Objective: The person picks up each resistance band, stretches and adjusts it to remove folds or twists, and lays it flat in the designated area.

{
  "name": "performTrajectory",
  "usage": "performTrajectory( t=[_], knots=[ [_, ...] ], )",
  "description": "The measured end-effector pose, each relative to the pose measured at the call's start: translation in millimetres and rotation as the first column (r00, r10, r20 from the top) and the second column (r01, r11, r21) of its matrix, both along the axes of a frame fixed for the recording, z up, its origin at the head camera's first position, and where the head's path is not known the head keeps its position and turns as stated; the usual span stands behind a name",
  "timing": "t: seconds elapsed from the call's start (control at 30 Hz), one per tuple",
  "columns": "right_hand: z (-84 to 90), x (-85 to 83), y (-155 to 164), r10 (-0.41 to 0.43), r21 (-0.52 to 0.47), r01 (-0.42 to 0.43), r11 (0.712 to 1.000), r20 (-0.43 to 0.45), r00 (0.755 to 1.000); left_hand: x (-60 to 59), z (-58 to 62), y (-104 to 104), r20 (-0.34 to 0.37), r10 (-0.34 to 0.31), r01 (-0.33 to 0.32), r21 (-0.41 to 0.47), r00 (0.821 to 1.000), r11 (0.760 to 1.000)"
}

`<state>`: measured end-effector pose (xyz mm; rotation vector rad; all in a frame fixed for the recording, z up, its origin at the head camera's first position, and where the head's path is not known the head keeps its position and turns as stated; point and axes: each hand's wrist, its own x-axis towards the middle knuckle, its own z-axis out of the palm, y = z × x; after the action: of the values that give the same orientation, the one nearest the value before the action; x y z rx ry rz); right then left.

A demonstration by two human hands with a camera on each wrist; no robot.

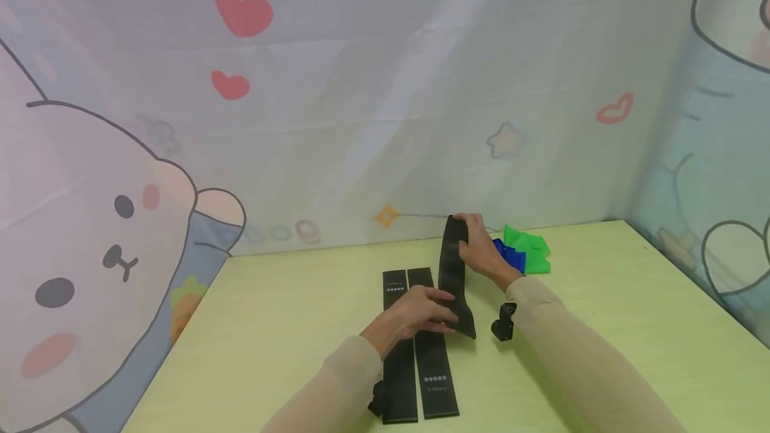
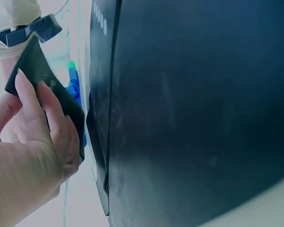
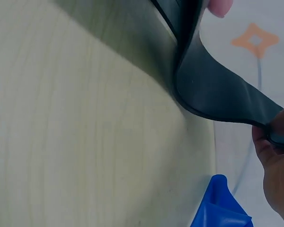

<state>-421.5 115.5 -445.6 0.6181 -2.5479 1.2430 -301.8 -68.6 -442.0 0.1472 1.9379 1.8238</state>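
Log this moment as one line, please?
right hand: grips black resistance band, upper end; left hand: touches lower part; table: two flat black bands, blue band, green band

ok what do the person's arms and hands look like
Both arms wear plain cream sleeves reaching about to the wrists. The left hand and right hand are bare, without gloves. Each arm carries a small black device near the cuff, the right one and the left one; the right one sits on a dark band. No markings are readable on them.
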Motion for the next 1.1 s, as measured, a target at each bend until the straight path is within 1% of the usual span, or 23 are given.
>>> performTrajectory(
  t=[0.13,0.23,0.47,0.57,0.7,0.9,1.1],
  knots=[
    [-2.8,-1.0,0,-0.014,0.009,0.013,1.000,0.018,1.000,5.8,-2.4,0,0.006,0.025,-0.025,0.017,1.000,1.000],
    [-3.0,-1.5,-1,-0.014,0.011,0.013,1.000,0.036,0.999,11.0,-3.3,-1,0.014,0.026,-0.026,0.018,1.000,0.999],
    [0.5,-0.4,-2,0.029,0.014,-0.030,0.999,0.043,0.999,21.2,-3.0,-4,0.012,0.042,-0.041,-0.056,0.999,0.998],
    [1.7,0.9,-3,0.054,0.017,-0.055,0.998,0.046,0.997,25.1,-2.7,-3,0.024,0.028,-0.026,-0.065,0.999,0.998],
    [1.1,1.4,-5,0.067,0.029,-0.068,0.997,0.053,0.996,30.2,-1.3,-1,0.043,0.002,0.001,-0.068,0.999,0.998],
    [-6.0,-0.3,-8,0.096,0.057,-0.101,0.993,0.085,0.992,36.1,-2.5,-1,0.083,-0.026,0.032,-0.083,0.996,0.996],
    [-8.9,2.0,-7,0.069,0.090,-0.077,0.993,0.094,0.993,38.6,-0.7,-2,0.074,-0.072,0.078,-0.072,0.995,0.994]
  ],
)
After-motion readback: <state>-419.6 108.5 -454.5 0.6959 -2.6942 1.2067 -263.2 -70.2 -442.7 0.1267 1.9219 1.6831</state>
